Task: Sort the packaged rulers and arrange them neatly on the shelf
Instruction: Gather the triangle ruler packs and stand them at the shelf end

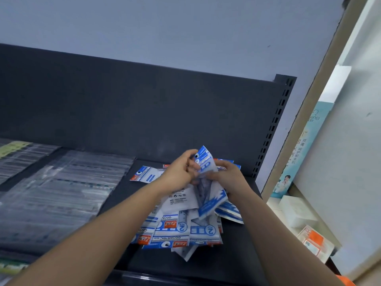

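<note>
Nearest me, both forearms reach in from the bottom edge toward the middle of the dark shelf (237, 252). To the near left, flat stacks of clear-wrapped long packs (57, 195) lie side by side, taking up the left half of the shelf. To the near right, beyond the shelf end, I see white boxes (296, 213) and an orange-and-white carton (315, 242) on a separate unit.

Between my arms lies a loose pile of blue-and-white ruler packets (179, 230), overlapping at mixed angles, several printed "GEOMETRIC" and "2". The pile sits right of centre on the shelf, and the left forearm passes over its left edge.

Just past the pile, my left hand (179, 172) and right hand (228, 176) meet over it. Both are grasping a held bunch of packets (206, 182), which stands tilted, its blue header pointing up and away. The left hand pinches the upper part; the right hand grips the right side with fingers curled.

Farther left of the hands, a single packet (144, 174) lies flat, apart from the pile.

At the far side, the dark back panel (144, 110) rises, with a slotted upright (274, 124) at its right end. A teal printed poster (296, 149) hangs right of that.
</note>
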Motion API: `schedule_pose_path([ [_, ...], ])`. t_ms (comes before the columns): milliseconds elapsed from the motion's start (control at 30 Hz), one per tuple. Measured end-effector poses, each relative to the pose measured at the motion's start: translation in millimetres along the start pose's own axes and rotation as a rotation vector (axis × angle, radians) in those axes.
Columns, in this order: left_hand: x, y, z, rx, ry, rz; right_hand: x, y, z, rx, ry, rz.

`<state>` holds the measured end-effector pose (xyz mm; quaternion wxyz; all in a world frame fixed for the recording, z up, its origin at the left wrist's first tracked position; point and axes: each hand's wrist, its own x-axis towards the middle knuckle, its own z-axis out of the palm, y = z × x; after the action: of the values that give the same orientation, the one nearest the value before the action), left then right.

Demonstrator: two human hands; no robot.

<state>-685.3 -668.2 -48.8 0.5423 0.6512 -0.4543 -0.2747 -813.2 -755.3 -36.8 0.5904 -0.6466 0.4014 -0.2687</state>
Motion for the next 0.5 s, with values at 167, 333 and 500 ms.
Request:
schedule_pose_path([
  [167,11.9,-1.2,-39.1,0.728,-0.039,-0.260,9.1,8.6,-25.7,-0.272,0.222,-0.071],
  [333,9.3,-4.6,-52.9,0.757,-0.245,-0.399,17.1,26.0,-33.1,-0.724,0.225,-0.041],
  [500,17.0,-18.3,-53.1,0.640,-0.041,-0.249,12.2,15.6,-30.5,-0.962,0.214,-0.126],
])
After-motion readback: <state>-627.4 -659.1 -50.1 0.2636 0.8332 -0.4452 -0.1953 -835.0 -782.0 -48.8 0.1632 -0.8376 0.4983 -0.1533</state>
